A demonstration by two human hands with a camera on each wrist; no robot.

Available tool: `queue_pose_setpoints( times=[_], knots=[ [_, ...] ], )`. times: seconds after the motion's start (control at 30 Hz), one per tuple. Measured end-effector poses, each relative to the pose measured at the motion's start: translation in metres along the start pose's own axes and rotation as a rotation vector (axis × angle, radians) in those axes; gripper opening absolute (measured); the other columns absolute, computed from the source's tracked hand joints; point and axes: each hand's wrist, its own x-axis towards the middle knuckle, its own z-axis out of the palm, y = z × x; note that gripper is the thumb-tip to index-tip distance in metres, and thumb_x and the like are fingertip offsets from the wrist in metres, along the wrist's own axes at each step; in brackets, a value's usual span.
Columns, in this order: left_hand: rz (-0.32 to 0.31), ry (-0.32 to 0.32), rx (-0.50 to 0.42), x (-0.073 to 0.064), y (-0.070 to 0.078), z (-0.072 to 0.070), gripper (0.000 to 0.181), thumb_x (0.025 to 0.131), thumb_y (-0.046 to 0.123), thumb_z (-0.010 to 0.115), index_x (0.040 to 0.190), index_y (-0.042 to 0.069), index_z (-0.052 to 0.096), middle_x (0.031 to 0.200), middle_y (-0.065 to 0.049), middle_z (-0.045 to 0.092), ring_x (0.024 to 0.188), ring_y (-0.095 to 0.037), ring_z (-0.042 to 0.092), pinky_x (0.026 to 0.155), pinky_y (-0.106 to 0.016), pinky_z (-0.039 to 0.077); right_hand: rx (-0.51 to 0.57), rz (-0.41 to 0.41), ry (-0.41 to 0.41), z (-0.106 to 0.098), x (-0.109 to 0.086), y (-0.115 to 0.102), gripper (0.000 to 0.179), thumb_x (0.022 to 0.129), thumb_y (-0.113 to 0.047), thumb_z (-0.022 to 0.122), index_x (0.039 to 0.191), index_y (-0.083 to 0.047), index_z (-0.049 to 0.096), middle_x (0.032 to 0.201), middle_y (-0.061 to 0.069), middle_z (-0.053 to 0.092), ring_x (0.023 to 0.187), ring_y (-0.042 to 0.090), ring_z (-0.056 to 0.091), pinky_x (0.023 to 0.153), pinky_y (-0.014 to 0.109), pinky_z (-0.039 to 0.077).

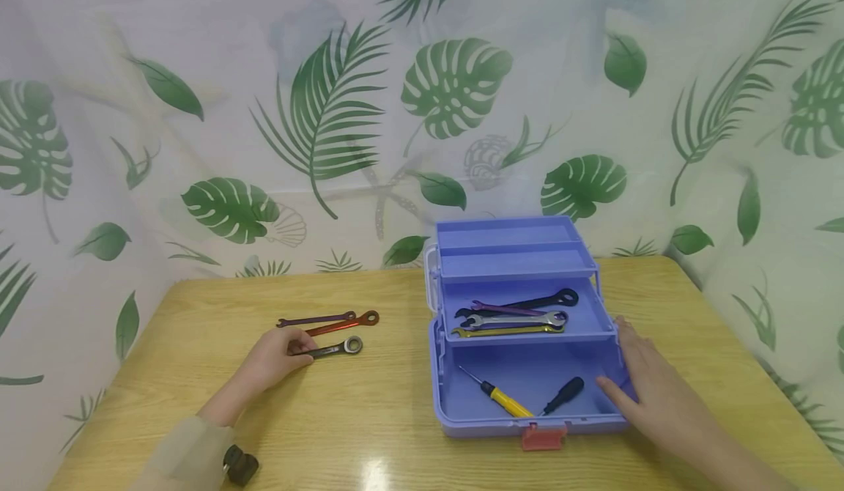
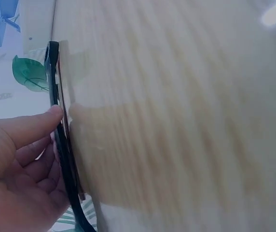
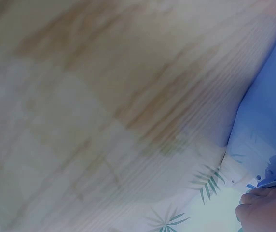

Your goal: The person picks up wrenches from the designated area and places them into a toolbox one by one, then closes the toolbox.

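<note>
My left hand (image 1: 273,357) pinches a dark ratcheting wrench (image 1: 335,349) between thumb and fingers, at the left part of the table. In the left wrist view, the thumb presses along the shank of this wrench (image 2: 61,130). Just behind it lie a red wrench (image 1: 343,324) and a purple wrench (image 1: 316,319). My right hand (image 1: 659,392) rests against the right side of the purple-blue toolbox (image 1: 455,426), its fingers extended and its thumb by the rim. In the right wrist view, part of the hand (image 3: 268,208) shows beside the box wall (image 3: 268,96).
The toolbox is open, with its upper tray (image 1: 514,236) raised. Its middle tray holds a black wrench (image 1: 547,300), a silver wrench (image 1: 511,321), a yellow wrench (image 1: 508,331) and a purple one. Below lie a yellow-handled screwdriver (image 1: 504,397) and a black-handled screwdriver (image 1: 565,394).
</note>
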Motion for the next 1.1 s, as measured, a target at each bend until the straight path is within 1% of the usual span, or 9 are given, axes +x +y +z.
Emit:
queue_pose_setpoints(
  times=[0.1, 0.23, 0.37, 0.57, 0.73, 0.9, 1.1],
  knots=[
    [0.002, -0.006, -0.009, -0.001, 0.002, 0.0, 0.008, 0.094, -0.002, 0.076, 0.101, -0.001, 0.076, 0.099, -0.013, 0.076, 0.09, -0.021, 0.068, 0.082, -0.038, 0.058, -0.002, 0.01, -0.019, -0.001, -0.001, 0.0, 0.097, 0.107, -0.045, 0.059, 0.168, 0.006, 0.003, 0.169, 0.038, 0.021, 0.153, 0.059, 0.029, 0.131, 0.064, 0.015],
    [0.01, -0.007, 0.003, -0.002, 0.004, 0.0, 0.008, 0.094, -0.002, 0.076, 0.102, -0.002, 0.077, 0.1, -0.013, 0.076, 0.09, -0.021, 0.068, 0.082, -0.039, 0.058, 0.002, 0.009, -0.015, -0.001, -0.001, 0.001, 0.097, 0.107, -0.044, 0.06, 0.167, 0.006, 0.004, 0.168, 0.039, 0.022, 0.152, 0.06, 0.03, 0.13, 0.066, 0.017],
    [0.003, -0.005, 0.008, -0.002, 0.005, 0.0, 0.008, 0.094, -0.001, 0.076, 0.102, -0.002, 0.076, 0.099, -0.013, 0.075, 0.089, -0.021, 0.067, 0.082, -0.04, 0.058, 0.006, 0.005, -0.012, -0.002, -0.001, 0.001, 0.096, 0.107, -0.043, 0.06, 0.167, 0.008, 0.006, 0.168, 0.039, 0.022, 0.152, 0.06, 0.029, 0.128, 0.069, 0.02],
    [-0.019, 0.026, 0.004, -0.002, 0.006, 0.001, 0.007, 0.093, -0.001, 0.077, 0.101, -0.002, 0.077, 0.1, -0.014, 0.077, 0.092, -0.027, 0.073, 0.085, -0.045, 0.061, 0.004, 0.003, -0.011, -0.002, -0.001, 0.001, 0.095, 0.107, -0.043, 0.06, 0.166, 0.009, 0.007, 0.168, 0.04, 0.022, 0.152, 0.06, 0.029, 0.127, 0.07, 0.021],
    [-0.025, 0.039, -0.032, -0.003, 0.008, 0.001, 0.008, 0.093, -0.003, 0.076, 0.101, -0.004, 0.078, 0.101, -0.018, 0.078, 0.093, -0.031, 0.075, 0.086, -0.045, 0.063, -0.003, -0.003, 0.001, -0.003, 0.0, -0.001, 0.095, 0.107, -0.043, 0.061, 0.166, 0.009, 0.008, 0.167, 0.04, 0.023, 0.151, 0.061, 0.03, 0.125, 0.071, 0.024],
    [-0.032, 0.044, -0.038, -0.001, 0.011, -0.002, 0.01, 0.095, -0.002, 0.075, 0.103, -0.005, 0.078, 0.103, -0.02, 0.079, 0.095, -0.033, 0.075, 0.087, -0.047, 0.062, -0.005, -0.001, -0.002, -0.003, 0.0, -0.001, 0.095, 0.107, -0.042, 0.061, 0.166, 0.01, 0.008, 0.167, 0.041, 0.023, 0.15, 0.061, 0.031, 0.122, 0.073, 0.027],
    [-0.038, 0.072, -0.039, 0.003, 0.017, -0.004, 0.011, 0.095, -0.001, 0.074, 0.103, -0.004, 0.08, 0.105, -0.02, 0.079, 0.097, -0.032, 0.075, 0.089, -0.048, 0.062, -0.013, -0.001, 0.006, -0.004, 0.0, -0.002, 0.095, 0.106, -0.042, 0.062, 0.166, 0.01, 0.01, 0.166, 0.041, 0.025, 0.149, 0.062, 0.032, 0.12, 0.074, 0.029]
  ],
)
